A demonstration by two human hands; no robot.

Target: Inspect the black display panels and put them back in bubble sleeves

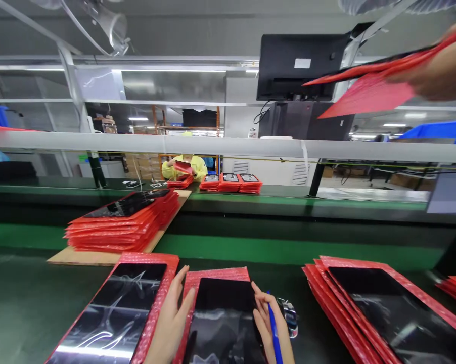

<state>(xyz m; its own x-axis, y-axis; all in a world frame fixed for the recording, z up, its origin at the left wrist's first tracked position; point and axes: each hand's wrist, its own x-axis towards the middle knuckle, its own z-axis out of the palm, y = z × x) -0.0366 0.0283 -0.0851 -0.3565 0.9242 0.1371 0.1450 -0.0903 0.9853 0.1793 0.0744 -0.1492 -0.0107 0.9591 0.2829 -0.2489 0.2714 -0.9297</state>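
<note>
Green conveyor bench point(228, 247) runs across a factory line, with a red stack point(122, 222) on a board at left, another stack point(383, 308) at right, a monitor point(296, 65) overhead and a person in yellow point(186, 167) working across the belt. Near the bottom edge, the left hand point(171, 323) lies flat and open on the left rim of a red bubble pouch point(220, 313) holding a black panel, while the right hand point(269, 323) presses the pouch's right rim, fingers curled around a blue pen point(274, 333). Another pouch point(118, 308) lies just left, and someone else's arm point(440, 71) lifts red pouches at upper right.

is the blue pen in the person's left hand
No, the blue pen sits in the right hand, while the left hand lies flat on the red bubble bag holding a black panel.
</note>
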